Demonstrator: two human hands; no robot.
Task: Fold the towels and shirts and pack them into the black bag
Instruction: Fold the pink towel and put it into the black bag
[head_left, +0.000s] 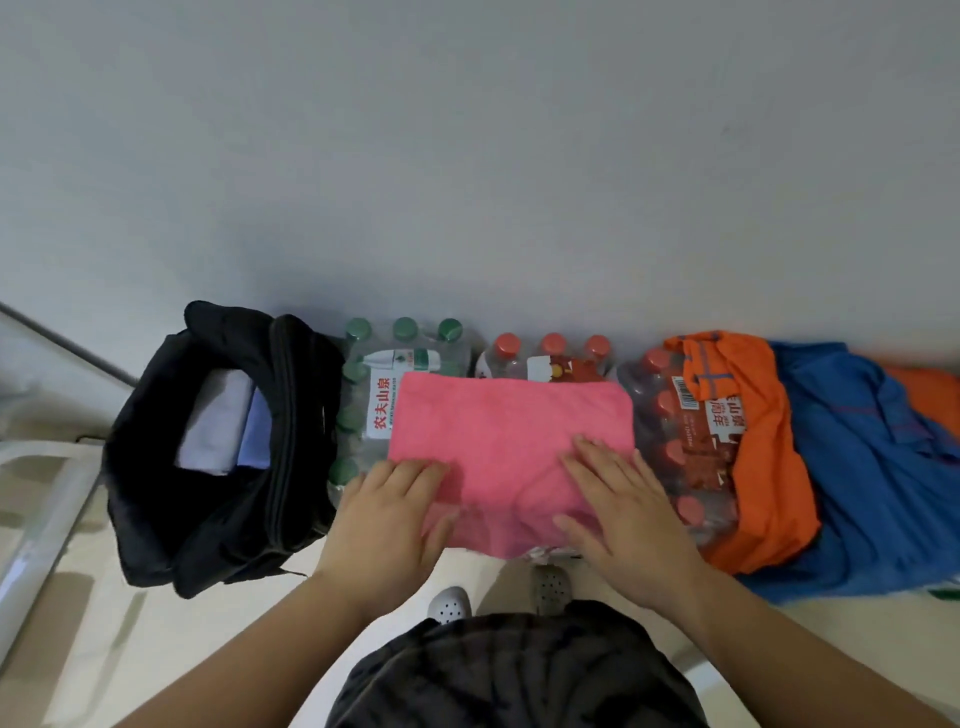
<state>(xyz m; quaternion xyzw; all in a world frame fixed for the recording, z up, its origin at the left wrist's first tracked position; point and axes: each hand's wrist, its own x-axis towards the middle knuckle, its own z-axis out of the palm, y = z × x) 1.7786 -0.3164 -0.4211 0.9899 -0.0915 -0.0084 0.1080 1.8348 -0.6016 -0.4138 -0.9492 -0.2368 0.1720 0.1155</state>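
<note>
left hand: I see it flat, fingers straight, pressing the pink towel, gripping nothing.
right hand: likewise flat, palm down on it.
pink towel: over the near edge of the bottle packs, near the black bag.

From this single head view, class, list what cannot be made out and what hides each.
Head view only:
1. Bottom of the open black fabric bag: hidden by the folded white and lilac cloths and shadow.
2. What lies under the pink terry towel: covered by it, the left hand and right hand.
3. Crumpled blue shirt: cut off by the right edge.
4. Red-capped bottle pack's label: partly under the orange shirt.
</note>
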